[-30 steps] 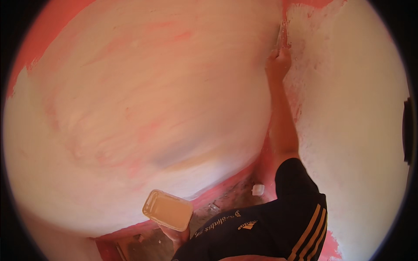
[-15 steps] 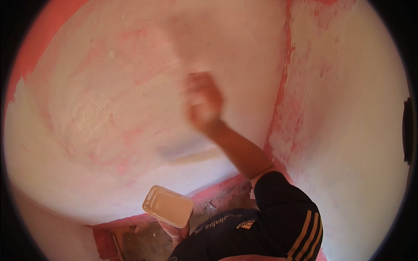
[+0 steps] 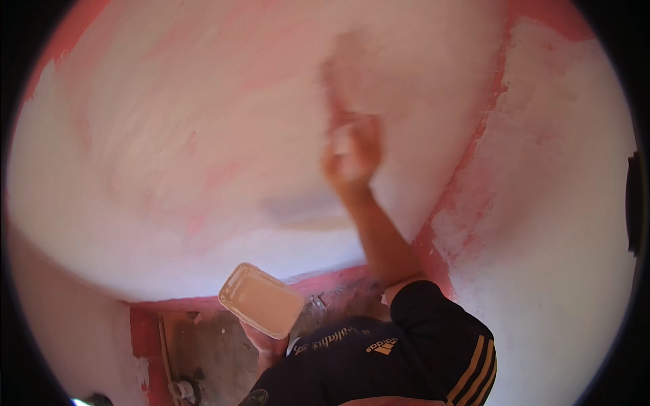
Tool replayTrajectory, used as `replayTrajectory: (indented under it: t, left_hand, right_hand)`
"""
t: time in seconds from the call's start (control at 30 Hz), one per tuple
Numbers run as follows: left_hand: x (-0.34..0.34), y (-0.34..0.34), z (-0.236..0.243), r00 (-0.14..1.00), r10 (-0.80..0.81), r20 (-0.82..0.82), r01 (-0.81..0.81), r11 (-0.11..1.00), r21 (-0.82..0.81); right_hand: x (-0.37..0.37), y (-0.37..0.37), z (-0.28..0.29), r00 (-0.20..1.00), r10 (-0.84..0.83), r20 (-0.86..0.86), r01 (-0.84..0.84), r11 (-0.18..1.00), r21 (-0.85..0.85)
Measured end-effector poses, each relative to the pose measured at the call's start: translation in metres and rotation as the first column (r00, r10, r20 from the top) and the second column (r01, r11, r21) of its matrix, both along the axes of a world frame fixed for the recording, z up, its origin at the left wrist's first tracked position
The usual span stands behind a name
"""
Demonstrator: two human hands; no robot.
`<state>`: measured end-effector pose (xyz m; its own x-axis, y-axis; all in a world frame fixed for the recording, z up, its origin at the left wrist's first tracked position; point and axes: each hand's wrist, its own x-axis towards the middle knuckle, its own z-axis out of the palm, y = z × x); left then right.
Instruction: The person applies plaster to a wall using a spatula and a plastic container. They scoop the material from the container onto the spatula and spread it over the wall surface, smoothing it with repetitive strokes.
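Note:
My right hand (image 3: pixel 352 154) is raised against the front wall (image 3: pixel 169 135) and shut on a paintbrush (image 3: pixel 336 84), which is blurred by motion with its bristles pointing up on the wall. The wall carries patchy white paint over pink. Low in the view, my left hand (image 3: pixel 268 344) holds a rectangular tub of white paint (image 3: pixel 261 300) from beneath, tilted, in front of my dark shirt with orange stripes (image 3: pixel 433 352).
A red unpainted strip (image 3: pixel 474 169) runs down the corner between the front wall and the white right wall (image 3: pixel 562 223). Red skirting (image 3: pixel 325 281) borders a rough grey floor (image 3: pixel 203 352). A dark fitting (image 3: pixel 633 203) sits on the right wall.
My right hand swung with the brush from the upper right corner leftward onto the front wall, then shifted slightly right. The tub in my left hand stayed put.

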<state>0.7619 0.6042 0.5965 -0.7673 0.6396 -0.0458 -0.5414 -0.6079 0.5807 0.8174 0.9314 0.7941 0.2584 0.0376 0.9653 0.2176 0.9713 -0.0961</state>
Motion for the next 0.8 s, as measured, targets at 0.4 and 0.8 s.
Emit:
replayTrajectory:
  t: [0.4, 0.8]
  left_hand:
    - [-0.141, -0.147, -0.057, 0.998, -0.036, 0.051, 0.031, 0.995, 0.093]
    - [-0.336, -0.301, -0.069, 0.996, -0.059, 0.059, 0.057, 0.998, 0.038]
  right_hand:
    - [-0.091, -0.157, -0.116, 0.979, 0.142, -0.149, -0.183, 0.934, -0.308]
    - [-0.399, -0.380, -0.189, 0.883, 0.315, 0.347, -0.291, 0.949, -0.119]
